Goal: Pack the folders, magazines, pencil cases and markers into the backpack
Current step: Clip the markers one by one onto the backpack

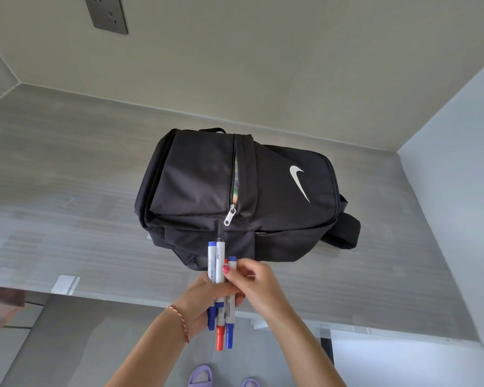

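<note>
A black backpack (201, 185) with a white swoosh lies on its back on the grey desk (67, 169). Its front pocket zipper (229, 216) is partly open, and something colourful shows in the slit. Just in front of the bag, my left hand (199, 303) grips a bundle of several white markers (220, 277) with blue, red and black caps. My right hand (252, 280) pinches the markers from the right near their upper ends. The marker tips point toward the zipper pull.
The desk sits in a corner, with a wall behind, a white panel (458, 191) on the right and a wall socket (106, 12) above left. A small white tag (65, 284) lies at the desk's front edge. Purple slippers (200, 375) show on the floor.
</note>
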